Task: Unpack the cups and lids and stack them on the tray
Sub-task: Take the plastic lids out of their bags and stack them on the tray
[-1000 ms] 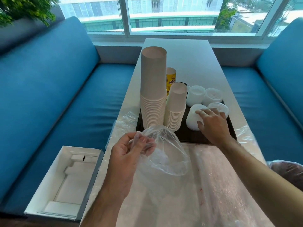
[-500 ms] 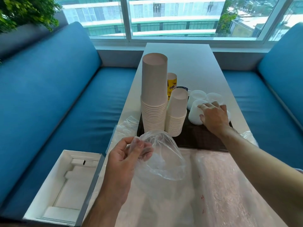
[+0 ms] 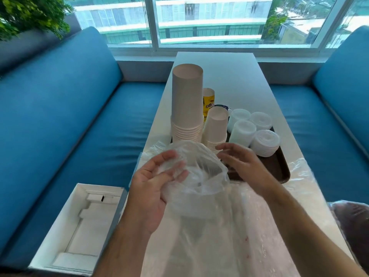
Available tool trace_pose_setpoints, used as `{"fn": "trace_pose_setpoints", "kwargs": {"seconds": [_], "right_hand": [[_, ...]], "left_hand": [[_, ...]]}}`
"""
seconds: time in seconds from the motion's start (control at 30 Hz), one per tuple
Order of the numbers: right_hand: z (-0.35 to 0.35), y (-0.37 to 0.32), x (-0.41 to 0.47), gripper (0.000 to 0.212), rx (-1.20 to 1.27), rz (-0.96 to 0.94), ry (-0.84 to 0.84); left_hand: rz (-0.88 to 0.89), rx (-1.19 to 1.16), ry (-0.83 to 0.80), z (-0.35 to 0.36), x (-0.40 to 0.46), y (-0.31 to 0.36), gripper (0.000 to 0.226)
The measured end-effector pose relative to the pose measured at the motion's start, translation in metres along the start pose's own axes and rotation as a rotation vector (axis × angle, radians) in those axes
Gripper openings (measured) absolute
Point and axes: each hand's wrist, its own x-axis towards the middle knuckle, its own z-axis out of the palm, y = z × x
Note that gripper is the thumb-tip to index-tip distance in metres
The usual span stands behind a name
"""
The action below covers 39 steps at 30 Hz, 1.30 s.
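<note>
Bag (image 3: pixel 191 176) pinched at its rim by left hand (image 3: pixel 151 188); right hand (image 3: pixel 243 166), fingers loose and empty, should probably grip the rim nearest it; pull gently.

1. A long white tabletop (image 3: pixel 215 76) ran away toward the window (image 3: pixel 209 21).
2. Blue upholstered benches flanked it: the left bench (image 3: pixel 65 108) and the right bench (image 3: pixel 329 108), each with a padded back.
3. Bright daylight came through the white-framed panes, beyond which stood a pale building with green bands and some trees.
4. A leafy green plant (image 3: pixel 28 13) hung over the left bench's back in the upper corner.
5. An open white box (image 3: pixel 79 226) lay on the left bench's seat, near the tabletop's edge.
</note>
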Motion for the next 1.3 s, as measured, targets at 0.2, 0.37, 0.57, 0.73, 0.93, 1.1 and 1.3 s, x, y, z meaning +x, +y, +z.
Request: {"fn": "trace_pose_setpoints", "kwargs": {"seconds": [0.2,0.37,0.57,0.73,0.93,1.1,1.3], "right_hand": [[0.034,0.017,-0.038,0.050,0.700,0.494,-0.214],[0.058,0.004,-0.050,0.056,0.895,0.355,-0.455],[0.053,-0.017,-0.042,0.053,0.726,0.109,-0.140],[0.023,-0.012,-0.038,0.072,0.728,0.018,-0.071],[0.017,-0.023,-0.045,0.036,0.698,-0.054,-0.065],[0.021,-0.030,-0.049,0.039,0.374,-0.218,-0.123],[0.025,-0.043,-0.058,0.042,0.110,-0.353,-0.194]], "left_hand": [[-0.048,-0.416,-0.001,0.004,0.009,0.011,0.053],[0.000,-0.324,-0.046,0.000,0.012,0.010,0.062],[0.166,-0.017,-0.007,-0.023,0.012,0.016,0.051],[0.299,0.086,0.053,-0.052,0.021,0.028,0.047],[0.080,0.333,0.098,-0.056,0.016,0.039,0.040],[-0.236,0.676,0.009,-0.042,0.011,0.041,0.093],[-0.182,0.593,0.054,-0.020,0.014,0.028,0.071]]}}
